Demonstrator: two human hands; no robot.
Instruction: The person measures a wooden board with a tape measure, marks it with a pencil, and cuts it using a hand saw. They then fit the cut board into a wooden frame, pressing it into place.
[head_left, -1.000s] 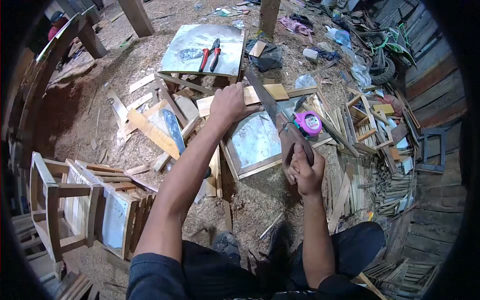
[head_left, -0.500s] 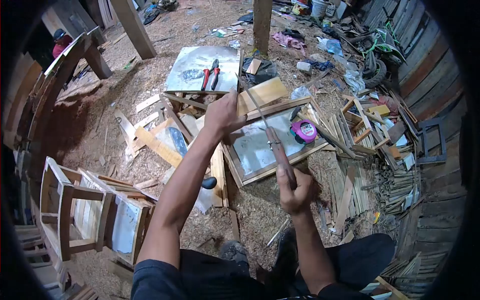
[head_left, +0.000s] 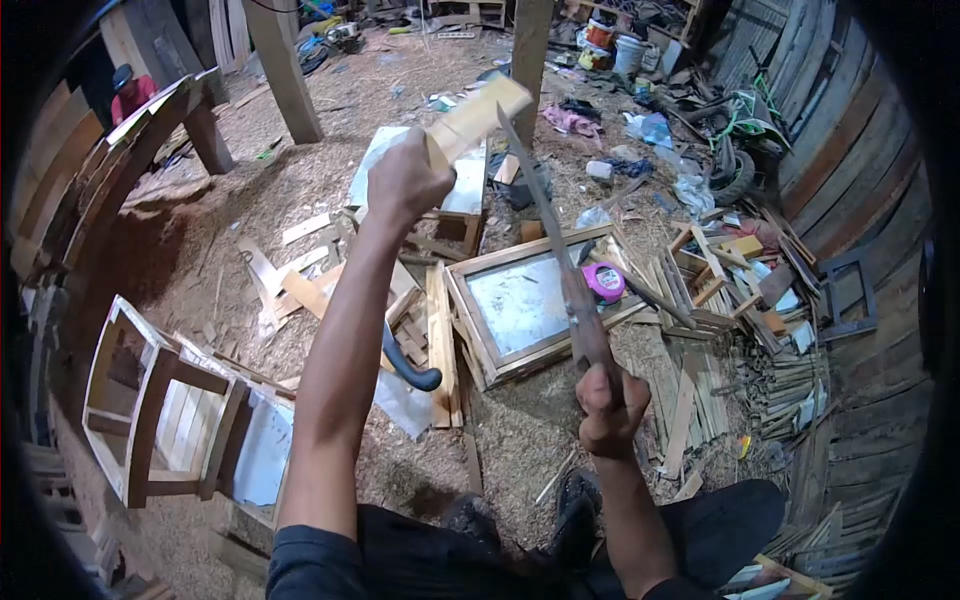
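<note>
My left hand grips one end of a short pale board, raised in front of me. My right hand is closed round the dark handle of a long blade tool, whose narrow tip reaches the board's far end. Below the blade lies a wooden frame with a pale panel inside. A pink tape measure rests on the frame's right side. Left of the frame, a curved dark handle lies by my left forearm.
A white-topped box stands behind the board. A wooden chair-like frame lies at left. Slatted crates and stacked sticks are at right. A person in red is at far left. Posts rise behind; shavings cover the ground.
My left hand has lifted the board up and away from the frame. The blade has swung more upright, my right hand has shifted slightly right and down, and the view has tilted up.
</note>
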